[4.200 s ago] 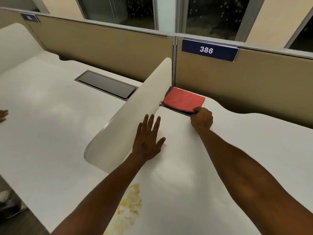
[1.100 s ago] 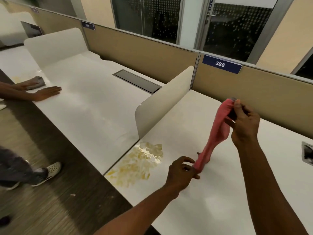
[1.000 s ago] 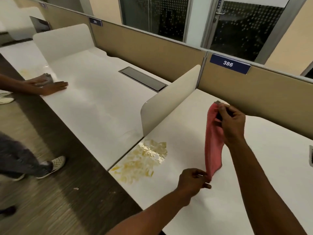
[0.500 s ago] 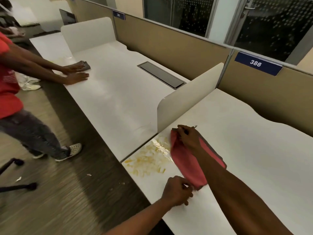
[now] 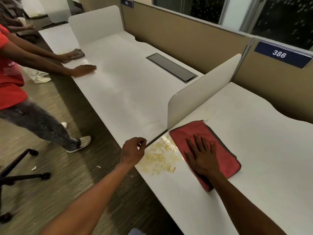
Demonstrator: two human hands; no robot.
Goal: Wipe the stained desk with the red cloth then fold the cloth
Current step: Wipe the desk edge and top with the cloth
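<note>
Head view: red cloth (image 5: 218, 146) lies flat on the white desk (image 5: 254, 133), just right of the yellow stain (image 5: 159, 160), far corner near the end of the white divider panel (image 5: 199, 95). Right hand (image 5: 202, 157) is pressed palm-down on the cloth, fingers (image 5: 199, 143) spread flat, not gripping anything. Left hand (image 5: 133, 150) hangs loosely curled over the desk's front edge beside the stain, empty; can't tell if it touches the desk.

Wipe not started, judging by the stain: it looks fully intact, and the cloth's left edge only just meets it.

Risks from here:
- Stain sits right at the front edge and next to the seam with the neighbouring desk (image 5: 118, 85). A sweep to the left or toward the body likely pushes residue off onto the floor (image 5: 59, 175) or into the seam.
- Flat open palm holds the cloth by friction only. If the stain is sticky, the cloth may bunch or slide out from under the hand and smear rather than lift.
- Stain looks thick and flaky in places; one pass probably spreads it. Cloth then comes up dirty on one face, which matters for the fold: soiled side should go inward.
- Divider blocks any stroke toward the back left, so the corner by its base may get missed.
- Another person (image 5: 15, 82) is wiping the next desk along; well apart, low collision risk.
</note>
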